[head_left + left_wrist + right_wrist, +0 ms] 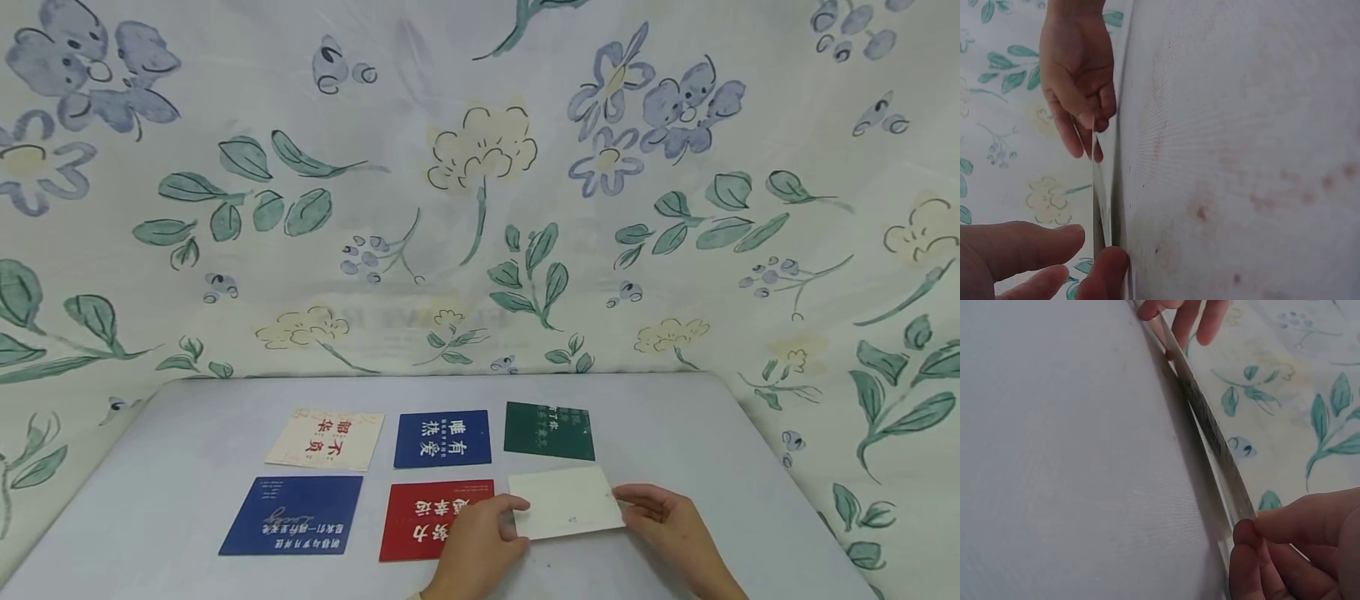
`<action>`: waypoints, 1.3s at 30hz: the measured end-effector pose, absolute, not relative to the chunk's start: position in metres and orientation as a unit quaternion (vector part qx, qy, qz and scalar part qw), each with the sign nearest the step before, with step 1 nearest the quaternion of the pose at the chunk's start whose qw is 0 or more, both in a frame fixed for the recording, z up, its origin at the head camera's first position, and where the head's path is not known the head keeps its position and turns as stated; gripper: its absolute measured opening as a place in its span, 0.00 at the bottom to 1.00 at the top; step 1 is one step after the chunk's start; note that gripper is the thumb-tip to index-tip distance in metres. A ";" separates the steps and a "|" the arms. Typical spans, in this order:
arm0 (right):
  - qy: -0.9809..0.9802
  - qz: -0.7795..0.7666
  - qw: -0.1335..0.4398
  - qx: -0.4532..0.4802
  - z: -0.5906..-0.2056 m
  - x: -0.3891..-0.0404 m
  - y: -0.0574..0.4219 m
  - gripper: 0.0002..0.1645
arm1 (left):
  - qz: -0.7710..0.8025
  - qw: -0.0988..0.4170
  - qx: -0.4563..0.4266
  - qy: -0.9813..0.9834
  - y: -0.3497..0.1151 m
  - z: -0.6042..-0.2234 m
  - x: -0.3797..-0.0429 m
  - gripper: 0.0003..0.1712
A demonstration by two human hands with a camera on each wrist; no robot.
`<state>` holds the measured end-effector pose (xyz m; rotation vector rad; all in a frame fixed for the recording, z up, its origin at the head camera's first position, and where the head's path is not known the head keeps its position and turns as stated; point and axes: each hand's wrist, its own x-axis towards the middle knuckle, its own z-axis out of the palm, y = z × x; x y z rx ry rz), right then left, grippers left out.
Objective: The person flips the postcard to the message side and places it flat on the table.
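A cream-white card (pixel 566 502) is held between both hands, low over the front right of the white table. The left hand (pixel 486 542) grips its left edge, thumb nearer the front edge and fingers farther back. At the right edge, the right hand (pixel 663 527) pinches the card between thumb and fingers. Seen edge-on in the right wrist view, the card (pixel 1219 444) shows a narrow gap beside a second pale edge; whether that is another layer cannot be told. Partly behind the left hand lies a red card (pixel 408 521) with white characters.
Behind the held card lies a dark green card (pixel 549 431). A blue card (pixel 442 439) lies at the back middle, a cream card with red characters (pixel 325 439) at the back left, and a larger blue card (pixel 291 515) at the front left. Floral cloth (pixel 480 208) hangs behind the table (pixel 180 433).
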<state>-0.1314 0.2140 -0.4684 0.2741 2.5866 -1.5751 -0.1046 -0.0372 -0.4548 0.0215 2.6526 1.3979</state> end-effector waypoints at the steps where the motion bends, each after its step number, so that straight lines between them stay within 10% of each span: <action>1: 0.857 -0.505 0.048 0.086 -0.468 -0.131 0.214 0.17 | 0.460 0.073 0.008 0.885 -0.037 -0.454 -0.104 0.23; 39: 0.925 -0.380 0.014 0.012 -0.472 -0.131 0.210 0.18 | 0.343 0.082 0.078 0.933 -0.042 -0.445 -0.108 0.24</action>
